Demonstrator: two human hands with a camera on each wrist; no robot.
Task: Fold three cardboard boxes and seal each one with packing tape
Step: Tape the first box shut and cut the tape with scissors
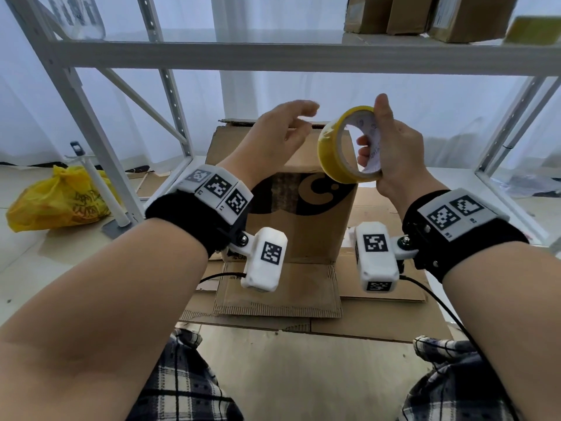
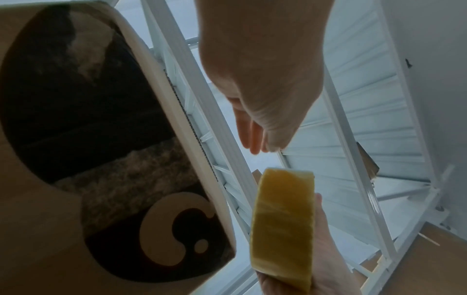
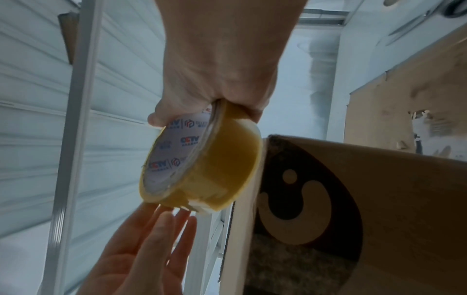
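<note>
Right hand [image 1: 394,153] grips yellow tape roll [image 1: 343,147] at frame centre; left hand [image 1: 279,135] open (free end unseen): find it, pull over cardboard box [image 1: 315,220].

Your bare forearms end in black fuzzy wristbands [image 1: 182,214], each topped with white plates [image 1: 455,212] printed with black square codes. A white camera block [image 1: 265,258] hangs under each wrist on a screwed bracket, trailing a black cable [image 1: 437,302]. Your trousers [image 1: 182,387] are dark plaid.
</note>
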